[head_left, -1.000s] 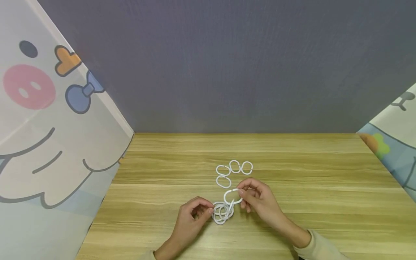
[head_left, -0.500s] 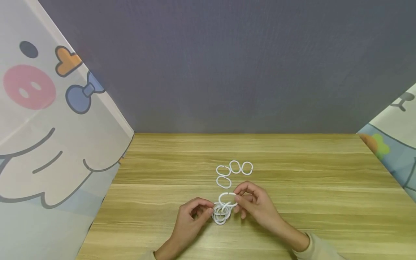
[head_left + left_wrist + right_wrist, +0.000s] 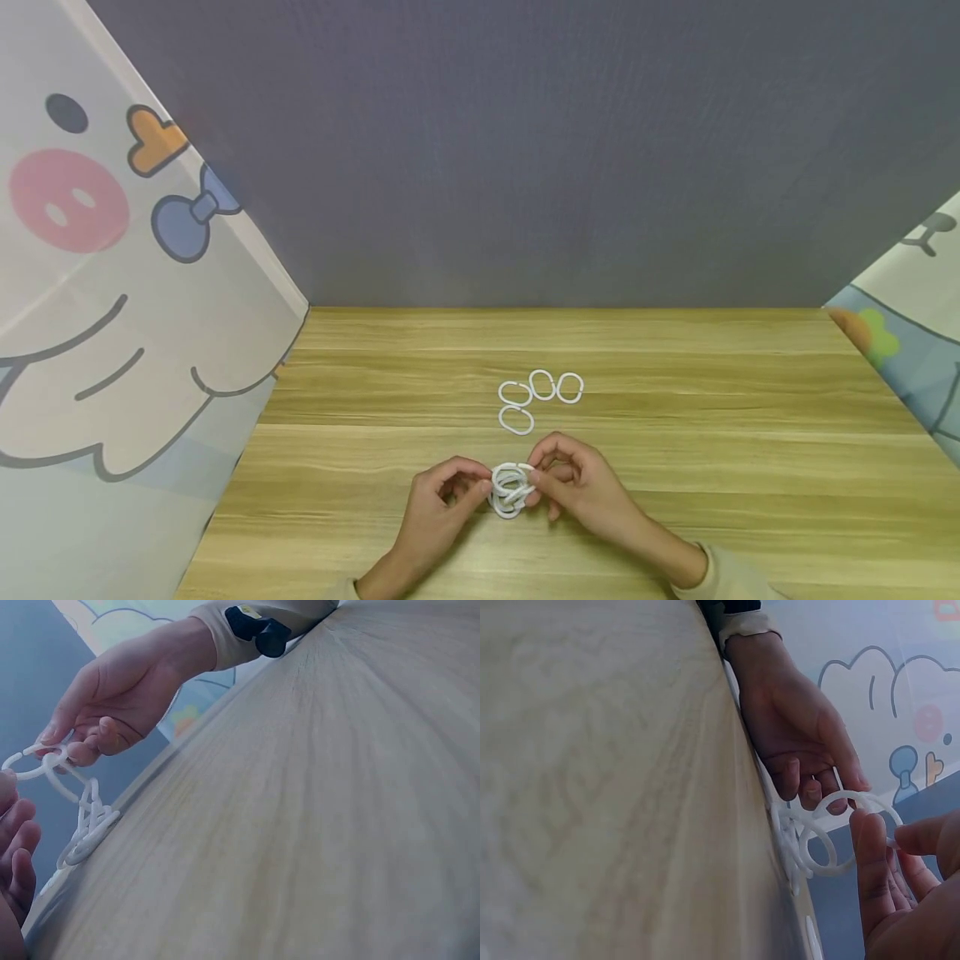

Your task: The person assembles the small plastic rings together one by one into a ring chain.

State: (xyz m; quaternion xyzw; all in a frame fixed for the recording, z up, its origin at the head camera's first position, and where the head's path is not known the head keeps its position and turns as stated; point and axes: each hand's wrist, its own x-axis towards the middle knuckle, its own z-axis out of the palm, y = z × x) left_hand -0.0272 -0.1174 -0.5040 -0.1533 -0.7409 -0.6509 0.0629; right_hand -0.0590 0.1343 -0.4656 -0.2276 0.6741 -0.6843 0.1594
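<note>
White oval plastic links hang joined as a short chain [image 3: 90, 814] between my hands, its lower links bunched close to the table. My right hand [image 3: 588, 492] pinches the top link [image 3: 507, 466], an oval with a small gap in its rim, between thumb and forefinger. From the left, my left hand [image 3: 446, 504] pinches a link with thumb and fingertips. The links overlap in the head view, so which one the left fingers hold I cannot tell. In the right wrist view, both hands' fingertips are very near each other at the upper links.
Beyond the hands, several loose white links [image 3: 517, 407] lie on the wood-grain table [image 3: 712, 400]. A dark grey panel [image 3: 525, 167] rises at the table's back. Cartoon-printed panels [image 3: 150, 292] stand at both sides.
My right hand has moved left and toward me, bringing its link over the bunch by the left hand. The left hand and the loose links have stayed in place.
</note>
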